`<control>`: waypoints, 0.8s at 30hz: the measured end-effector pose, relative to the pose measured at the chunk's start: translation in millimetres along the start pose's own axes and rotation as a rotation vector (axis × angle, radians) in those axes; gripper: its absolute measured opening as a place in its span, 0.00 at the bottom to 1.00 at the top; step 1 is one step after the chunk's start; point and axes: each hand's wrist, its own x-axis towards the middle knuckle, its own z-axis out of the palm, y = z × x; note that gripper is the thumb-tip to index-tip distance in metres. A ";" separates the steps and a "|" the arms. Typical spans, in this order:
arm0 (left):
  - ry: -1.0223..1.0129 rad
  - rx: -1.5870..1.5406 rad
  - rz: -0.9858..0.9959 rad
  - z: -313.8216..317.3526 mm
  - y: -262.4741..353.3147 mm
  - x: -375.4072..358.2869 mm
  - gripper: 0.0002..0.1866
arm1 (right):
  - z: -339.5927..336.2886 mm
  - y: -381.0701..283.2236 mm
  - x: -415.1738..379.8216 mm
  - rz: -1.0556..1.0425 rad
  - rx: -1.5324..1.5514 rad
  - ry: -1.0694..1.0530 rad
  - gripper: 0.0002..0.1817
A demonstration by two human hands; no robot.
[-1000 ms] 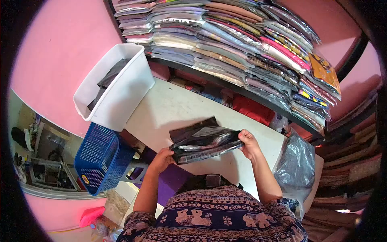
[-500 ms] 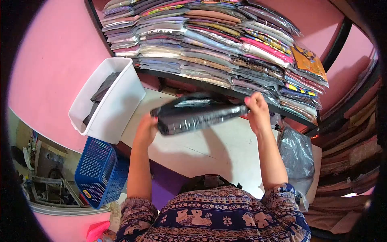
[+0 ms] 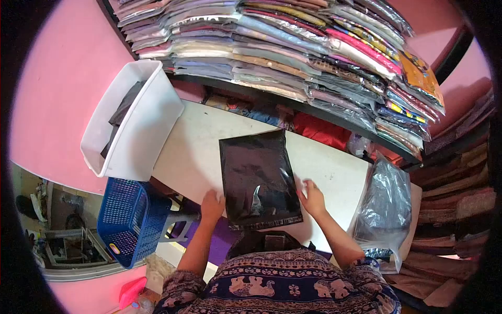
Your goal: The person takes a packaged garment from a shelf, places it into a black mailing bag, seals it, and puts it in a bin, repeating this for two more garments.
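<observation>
A flat black garment in a clear plastic bag (image 3: 259,178) lies on the white table (image 3: 329,175) in front of me. My left hand (image 3: 212,206) is at the lower left edge of this package, fingers loosely bent and holding nothing. Beside the right edge, my right hand (image 3: 312,199) is open, with thumb and fingers apart. Light glints off the plastic near the package's lower end.
Stacks of plastic-bagged clothes (image 3: 272,57) fill the shelf behind the table. To the left are a white bin (image 3: 149,125) with dark cloth inside and a blue perforated basket (image 3: 123,209). A grey plastic-wrapped bundle (image 3: 384,204) rests at the table's right end.
The bagged black garment was held up and tilted between both hands; now it lies flat on the table. Both hands have let go and come down toward me along its sides.
</observation>
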 end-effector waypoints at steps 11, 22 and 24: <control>0.118 0.126 0.438 72.0 64.4 49.3 0.37 | 97.1 -30.4 66.5 -0.330 -0.419 -0.048 0.36; 0.069 0.141 0.394 74.1 60.5 50.9 0.38 | 101.8 -25.1 70.3 -0.318 -0.414 -0.074 0.38; 0.068 0.145 0.394 73.6 60.4 51.9 0.38 | 101.3 -26.1 70.6 -0.318 -0.419 -0.076 0.38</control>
